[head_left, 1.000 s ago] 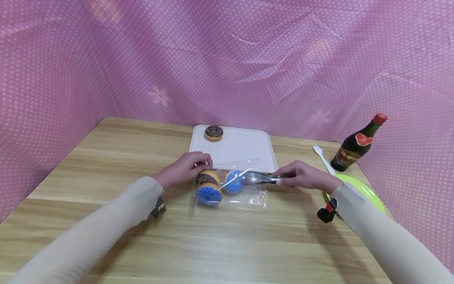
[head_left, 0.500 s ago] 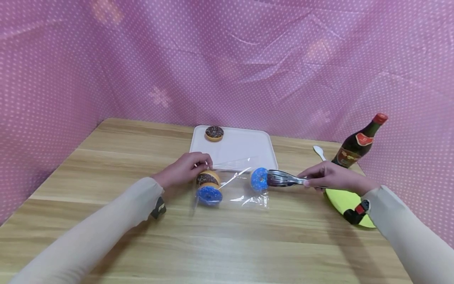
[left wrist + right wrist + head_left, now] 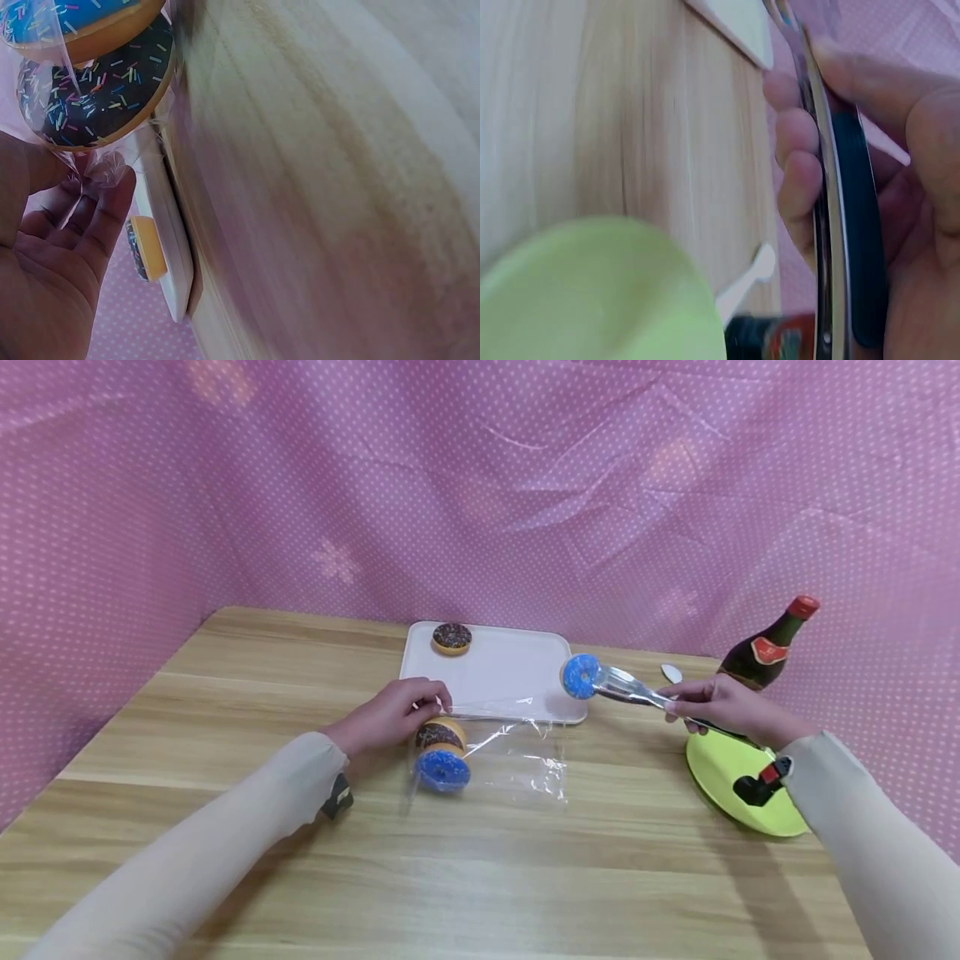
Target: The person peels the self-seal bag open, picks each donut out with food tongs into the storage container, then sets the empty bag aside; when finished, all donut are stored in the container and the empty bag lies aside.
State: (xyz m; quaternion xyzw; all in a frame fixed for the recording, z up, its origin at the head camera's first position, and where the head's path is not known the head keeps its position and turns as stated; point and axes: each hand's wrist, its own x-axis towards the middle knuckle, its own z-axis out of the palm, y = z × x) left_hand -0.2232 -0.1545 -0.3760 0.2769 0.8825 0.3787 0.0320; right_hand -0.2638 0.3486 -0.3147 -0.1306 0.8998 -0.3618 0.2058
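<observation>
My left hand (image 3: 401, 714) pinches the edge of a clear plastic bag (image 3: 517, 768), as the left wrist view also shows. Inside the bag, near that hand, are a chocolate doughnut (image 3: 97, 90) with sprinkles and a blue-iced doughnut (image 3: 443, 770). My right hand (image 3: 723, 706) grips metal tongs (image 3: 630, 686), fingers and thumb wrapped round the dark handle (image 3: 859, 232) in the right wrist view. Between the tongs' ends is another blue-iced doughnut (image 3: 581, 677), held up outside the bag near the right edge of the white tray (image 3: 510, 668).
One chocolate doughnut (image 3: 452, 639) lies on the tray's far left corner. On the right stand a green plate (image 3: 720, 777) and a dark bottle (image 3: 757, 656) with a red cap. A white spoon (image 3: 746, 281) lies between them. Pink dotted cloth (image 3: 480, 510) hangs behind the table.
The right hand has drawn the tongs and blue-iced doughnut rightward out of the bag, then up toward the tray's right edge. The left hand stays on the bag's edge.
</observation>
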